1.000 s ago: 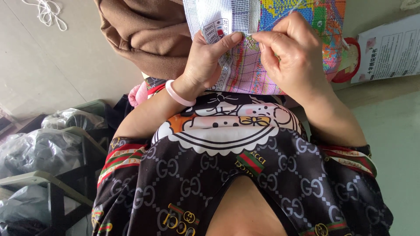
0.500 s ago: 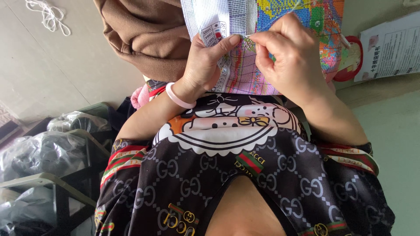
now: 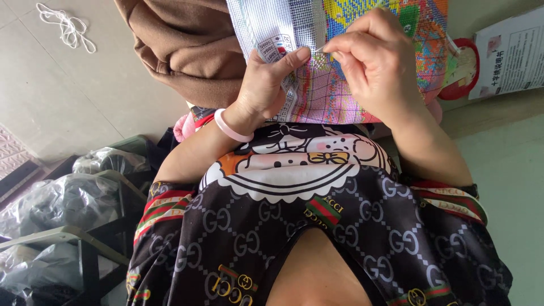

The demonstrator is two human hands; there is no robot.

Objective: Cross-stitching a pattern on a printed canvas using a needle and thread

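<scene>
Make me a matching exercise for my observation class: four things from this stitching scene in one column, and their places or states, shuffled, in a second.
Things:
1. left hand
2. right hand
3. pink bangle
4. white cord

Places or states:
A. lies loose on the floor, top left
B. pinches a thin needle at the cross-stitch canvas
C. sits around the left wrist
D. grips the canvas edge, thumb on its front

Pairs: 1-D, 2-B, 3-C, 4-A
</scene>
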